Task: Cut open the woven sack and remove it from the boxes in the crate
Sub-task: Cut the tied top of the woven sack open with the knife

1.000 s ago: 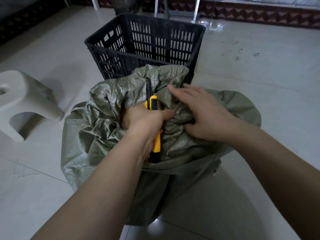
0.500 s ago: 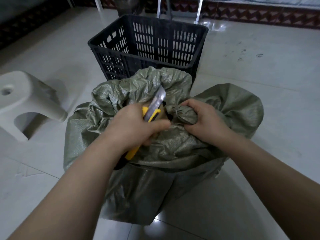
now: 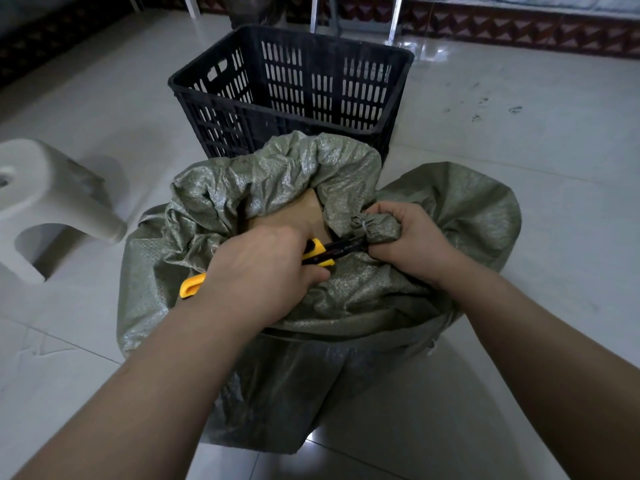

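A grey-green woven sack [image 3: 346,292] bulges over something boxy on the floor in front of me. My right hand [image 3: 412,242] grips its tied, bunched neck [image 3: 375,228]. My left hand [image 3: 263,271] is closed around a yellow and black utility knife [image 3: 320,252], which points right toward the neck just below my right hand's fingers. The blade tip is hidden there. A gap in the sack behind my left hand shows brown cardboard [image 3: 308,209].
A black slotted plastic crate [image 3: 287,95] stands right behind the sack. A white plastic stool [image 3: 52,206] sits at the left. Pale floor tiles surround everything; metal legs [image 3: 394,19] and a patterned wall base run along the back.
The knife has swung from upright to pointing right, at the sack's neck. My right hand went from flat on the sack to gripping the tied neck, and a gap showing cardboard has appeared.
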